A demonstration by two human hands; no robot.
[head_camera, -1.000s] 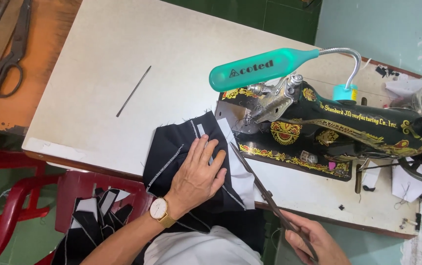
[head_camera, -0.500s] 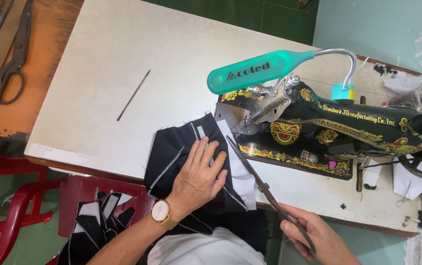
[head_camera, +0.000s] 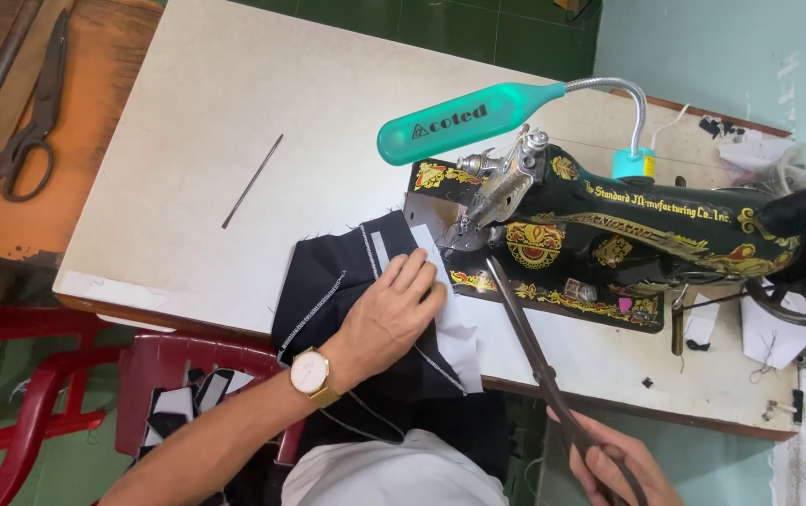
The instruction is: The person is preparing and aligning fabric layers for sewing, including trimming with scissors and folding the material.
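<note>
My left hand (head_camera: 391,316), with a gold wristwatch on the wrist, lies flat with fingers spread on black fabric (head_camera: 328,290) with white stitching and a white lining strip (head_camera: 450,323). The fabric reaches under the needle of a black sewing machine with gold ornament (head_camera: 628,234). My right hand (head_camera: 613,459), at the bottom edge, grips the handles of long dark scissors (head_camera: 525,337). Their blades point up toward the machine's needle area, beside my left fingertips.
A teal gooseneck lamp (head_camera: 450,122) hangs over the needle. A thin dark rod (head_camera: 253,181) lies on the white tabletop (head_camera: 234,103). A second pair of large shears (head_camera: 28,122) rests on the orange wooden surface at left. Red plastic chairs (head_camera: 37,394) stand below, holding fabric pieces.
My right hand has moved the scissors slightly up toward the machine, blade tips closer to the fabric. My left hand stays pressed on the fabric.
</note>
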